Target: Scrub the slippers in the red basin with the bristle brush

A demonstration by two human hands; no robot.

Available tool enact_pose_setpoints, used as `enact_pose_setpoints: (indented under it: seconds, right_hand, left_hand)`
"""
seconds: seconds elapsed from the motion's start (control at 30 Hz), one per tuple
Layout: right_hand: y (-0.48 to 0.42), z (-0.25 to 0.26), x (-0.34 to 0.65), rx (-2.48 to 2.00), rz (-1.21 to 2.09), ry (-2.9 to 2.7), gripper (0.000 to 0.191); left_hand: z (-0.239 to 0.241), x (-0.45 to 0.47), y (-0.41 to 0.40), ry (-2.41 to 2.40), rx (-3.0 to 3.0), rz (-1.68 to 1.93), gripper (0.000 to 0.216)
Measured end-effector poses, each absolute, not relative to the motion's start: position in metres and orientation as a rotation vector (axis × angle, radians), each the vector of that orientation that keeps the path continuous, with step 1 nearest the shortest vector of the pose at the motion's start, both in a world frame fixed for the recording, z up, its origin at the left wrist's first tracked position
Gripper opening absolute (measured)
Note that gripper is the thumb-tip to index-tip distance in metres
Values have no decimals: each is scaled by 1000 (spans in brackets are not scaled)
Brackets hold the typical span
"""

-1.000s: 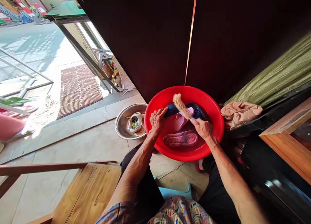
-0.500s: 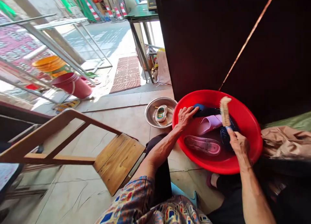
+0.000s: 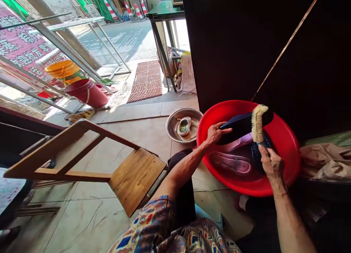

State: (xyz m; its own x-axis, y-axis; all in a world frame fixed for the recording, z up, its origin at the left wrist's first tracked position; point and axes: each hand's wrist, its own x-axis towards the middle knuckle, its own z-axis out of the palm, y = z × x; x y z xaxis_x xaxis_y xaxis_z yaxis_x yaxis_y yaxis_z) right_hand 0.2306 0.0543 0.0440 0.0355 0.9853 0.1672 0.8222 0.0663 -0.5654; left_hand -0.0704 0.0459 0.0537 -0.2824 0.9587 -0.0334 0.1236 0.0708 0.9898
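Observation:
My left hand (image 3: 218,133) grips one end of a dark blue slipper (image 3: 237,125), which is tilted up above the red basin (image 3: 292,150). My right hand (image 3: 271,161) is closed round the handle of a scrubbing brush (image 3: 257,125) with pale bristles. The brush head stands upright in front of the slipper's right part; whether they touch I cannot tell. Below, inside the basin, lie a lilac slipper (image 3: 241,141), partly covered by the blue one, and a pinkish clear-soled slipper (image 3: 231,162). Another dark slipper (image 3: 256,154) is half hidden behind my right hand.
Left of the basin sits a metal bowl (image 3: 171,127) holding a white brush-like item (image 3: 184,126). A wooden folding chair (image 3: 139,176) stands on the tiles at left. A dark panel (image 3: 233,44) rises behind the basin, and brown cloth (image 3: 326,159) lies to its right.
My left hand has raised the dark blue slipper from low in the basin, so more of it shows. The brush has turned slightly and stays in my right hand. The view has shifted a little.

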Motion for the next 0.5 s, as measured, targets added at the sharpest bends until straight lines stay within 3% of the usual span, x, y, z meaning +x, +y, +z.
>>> enact_pose_setpoints:
  seconds: [0.13, 0.37, 0.5]
  right_hand:
    - [64, 48, 233, -1977, 223, -1760, 87]
    - [58, 52, 230, -2014, 288, -1938, 76]
    - [62, 51, 238, -2090, 342, -1866, 82]
  left_hand:
    - [53, -65, 47, 1333, 907, 1299, 55]
    - [65, -58, 49, 1407, 850, 1327, 50]
    - [83, -108, 46, 1564, 731, 1562, 58]
